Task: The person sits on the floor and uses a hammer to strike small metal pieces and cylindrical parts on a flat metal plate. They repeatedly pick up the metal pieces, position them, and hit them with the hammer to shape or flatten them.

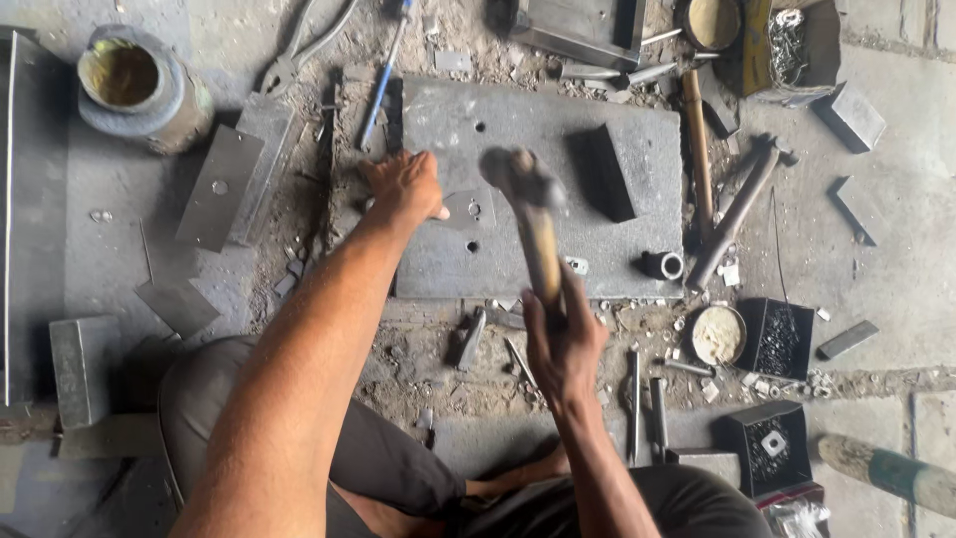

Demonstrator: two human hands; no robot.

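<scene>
My right hand (563, 344) grips the wooden handle of a hammer (530, 214); its blurred metal head hangs over a thick grey steel plate (617, 249) on the floor. My left hand (403, 187) rests on the plate's left edge and pinches a small flat metal piece (468, 207) with a hole in it, just left of the hammer head. A dark rectangular steel block (609, 171) stands on the plate to the right.
A short black tube (662, 265) lies on the plate's front right corner. Two more hammers (727, 214) lie to the right, with black boxes of small parts (777, 339) below them. Punches (645, 403), pliers (299, 55), a round tin (134, 85) and flat metal plates (224, 184) lie around.
</scene>
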